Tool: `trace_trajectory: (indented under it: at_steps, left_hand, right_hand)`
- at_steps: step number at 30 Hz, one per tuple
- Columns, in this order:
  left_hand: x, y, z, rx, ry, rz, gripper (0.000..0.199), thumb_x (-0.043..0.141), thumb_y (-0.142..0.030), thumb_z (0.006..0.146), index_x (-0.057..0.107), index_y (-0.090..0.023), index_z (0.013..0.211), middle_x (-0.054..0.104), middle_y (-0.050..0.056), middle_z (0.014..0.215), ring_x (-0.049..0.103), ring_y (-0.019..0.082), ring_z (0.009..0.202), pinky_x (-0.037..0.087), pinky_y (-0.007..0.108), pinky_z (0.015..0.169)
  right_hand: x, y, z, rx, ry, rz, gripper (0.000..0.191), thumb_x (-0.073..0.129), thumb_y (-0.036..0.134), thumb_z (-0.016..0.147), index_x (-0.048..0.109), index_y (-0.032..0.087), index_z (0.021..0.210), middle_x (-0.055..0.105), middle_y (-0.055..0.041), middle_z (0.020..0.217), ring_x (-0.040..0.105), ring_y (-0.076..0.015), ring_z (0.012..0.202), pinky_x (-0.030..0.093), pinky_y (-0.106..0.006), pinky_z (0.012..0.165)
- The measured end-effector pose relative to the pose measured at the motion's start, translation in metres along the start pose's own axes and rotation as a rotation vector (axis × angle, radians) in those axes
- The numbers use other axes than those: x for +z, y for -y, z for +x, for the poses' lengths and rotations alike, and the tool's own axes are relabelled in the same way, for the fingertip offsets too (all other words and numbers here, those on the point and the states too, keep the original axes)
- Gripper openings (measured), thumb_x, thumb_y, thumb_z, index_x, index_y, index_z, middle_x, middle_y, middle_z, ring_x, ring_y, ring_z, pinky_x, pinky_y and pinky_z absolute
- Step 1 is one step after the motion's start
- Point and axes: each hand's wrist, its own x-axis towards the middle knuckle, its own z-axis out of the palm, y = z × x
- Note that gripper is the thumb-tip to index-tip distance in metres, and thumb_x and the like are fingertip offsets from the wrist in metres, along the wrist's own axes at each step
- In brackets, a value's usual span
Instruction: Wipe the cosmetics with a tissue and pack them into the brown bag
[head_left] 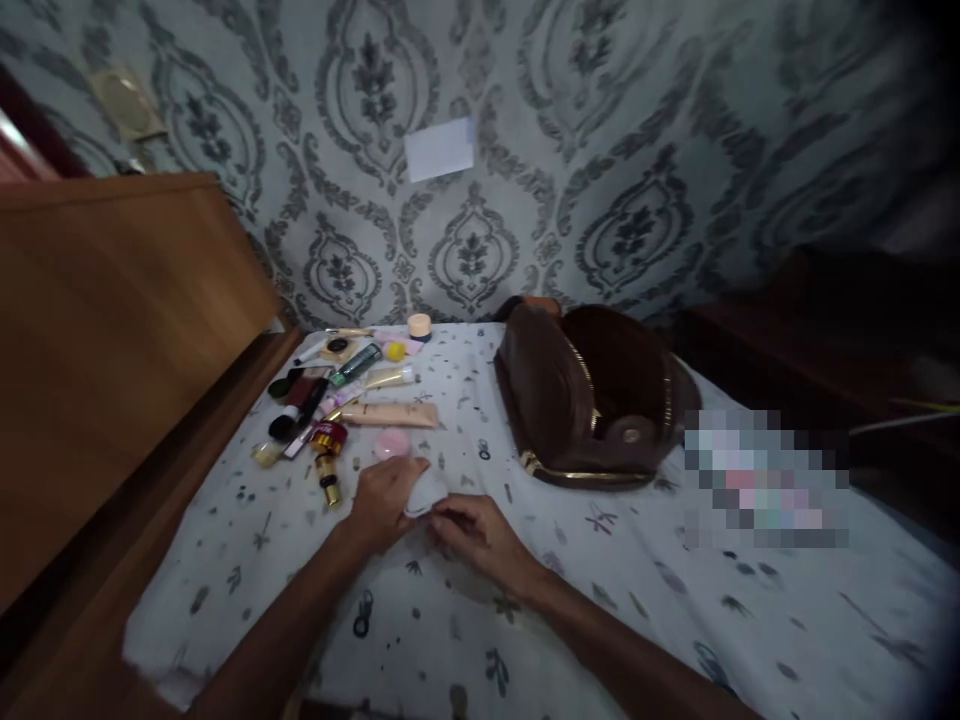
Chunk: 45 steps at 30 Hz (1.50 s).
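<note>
From where I stand, both bare hands meet over the printed cloth (540,620), near its front edge. The left hand (386,500) grasps 1 white rounded item (426,490), which sits between thumb and fingers; its exact kind cannot be told. The right hand (480,535) is at the item's right side, fingers bent and fingertips touching its lower edge; whether they pinch it or only touch it, I cannot tell.

Just beyond the left hand lies 1 pink round compact (392,444). Behind that, 1 peach squeeze tube (390,414) lies flat, roughly crosswise. To the left are 1 red-and-gold container (328,436) and 1 small gold-and-black bottle (328,482). Further back, among closely grouped cosmetics, are 1 dark green tube (357,364), 1 yellow-lidded item (395,351) and 1 jar with a peach-coloured lid (419,326).

On the right of the cosmetics, well apart from them, 1 brown zippered bag (544,390) rests on the cloth with its mouth open and gold-coloured zip teeth showing. Right of the bag, 1 patch (765,485) is pixelated and its contents are unreadable. A wooden panel (135,350) bounds the left side. The wall behind carries damask-patterned wallpaper (472,250) and 1 white rectangular sheet (439,150).
</note>
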Motion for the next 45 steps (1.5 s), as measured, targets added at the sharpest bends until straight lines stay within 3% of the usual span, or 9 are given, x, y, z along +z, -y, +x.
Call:
trace_trajectory:
  at_steps: [5,16,21,27,33,36,39,45]
  left_hand:
    - [0.002,-0.005,0.001,0.033,0.022,-0.041,0.04,0.033,-0.044,0.096,0.059,-0.014,0.104,0.07,0.01,0.082,0.068,0.023,0.074,0.052,0.033,0.067]
    - [0.003,-0.002,-0.001,0.004,0.029,-0.037,0.037,0.041,-0.043,0.094,0.058,-0.014,0.109,0.072,0.011,0.09,0.07,0.023,0.083,0.054,0.033,0.074]
    - [0.003,0.001,-0.002,-0.048,0.094,-0.028,0.035,0.047,-0.038,0.089,0.056,-0.015,0.115,0.072,0.011,0.094,0.069,0.024,0.089,0.054,0.033,0.078]
    - [0.001,0.008,-0.005,-0.077,0.071,0.004,0.034,0.053,-0.03,0.082,0.055,-0.015,0.112,0.072,0.011,0.096,0.069,0.025,0.089,0.053,0.034,0.077]
    - [-0.003,0.007,-0.003,-0.109,0.046,0.028,0.034,0.054,-0.033,0.083,0.056,-0.015,0.112,0.071,0.012,0.1,0.067,0.026,0.094,0.052,0.035,0.081]
    - [-0.009,0.005,-0.001,-0.15,-0.01,0.027,0.031,0.053,-0.033,0.086,0.057,-0.015,0.111,0.071,0.011,0.098,0.067,0.026,0.094,0.052,0.035,0.08]
    - [-0.017,0.007,0.001,-0.196,-0.064,0.026,0.033,0.051,-0.039,0.089,0.056,-0.015,0.112,0.069,0.012,0.103,0.065,0.027,0.099,0.052,0.037,0.084]
    - [-0.021,0.008,0.002,-0.273,-0.099,0.049,0.039,0.047,-0.051,0.093,0.058,-0.017,0.108,0.069,0.01,0.098,0.066,0.024,0.092,0.052,0.035,0.082]
  right_hand:
    - [0.003,-0.004,0.001,-0.013,-0.011,-0.098,0.029,0.057,0.04,0.085,0.067,0.016,0.071,0.061,-0.001,0.059,0.054,-0.0135,0.056,0.041,-0.024,0.055]
    - [0.003,-0.008,-0.002,-0.039,0.019,-0.221,0.032,0.053,0.041,0.089,0.068,0.016,0.077,0.063,-0.0028,0.065,0.056,-0.0157,0.062,0.042,-0.026,0.059]
    - [0.007,-0.008,0.0,-0.024,0.047,-0.206,0.034,0.051,0.044,0.09,0.068,0.016,0.081,0.062,-0.0025,0.067,0.055,-0.0157,0.063,0.041,-0.026,0.059]
    - [0.015,-0.002,0.002,-0.024,0.097,-0.319,0.029,0.051,0.038,0.088,0.067,0.017,0.077,0.062,-0.0021,0.069,0.054,-0.0163,0.065,0.041,-0.026,0.061]
    - [0.016,0.011,0.021,-0.044,0.211,-0.429,0.025,0.051,0.028,0.082,0.064,0.017,0.064,0.056,0.0009,0.055,0.046,-0.0131,0.052,0.032,-0.024,0.051]
    - [0.021,0.016,0.032,-0.102,0.151,-0.482,0.026,0.05,0.022,0.078,0.058,0.018,0.054,0.053,0.0011,0.051,0.043,-0.0119,0.049,0.029,-0.024,0.049]
    - [0.03,0.015,0.04,-0.12,0.096,-0.438,0.024,0.051,0.021,0.077,0.061,0.017,0.056,0.06,-0.0006,0.054,0.05,-0.014,0.051,0.035,-0.024,0.05]
    - [0.043,-0.004,0.052,-0.132,0.057,-0.349,0.023,0.052,0.02,0.077,0.063,0.017,0.057,0.065,-0.0029,0.057,0.058,-0.0174,0.056,0.041,-0.026,0.052]
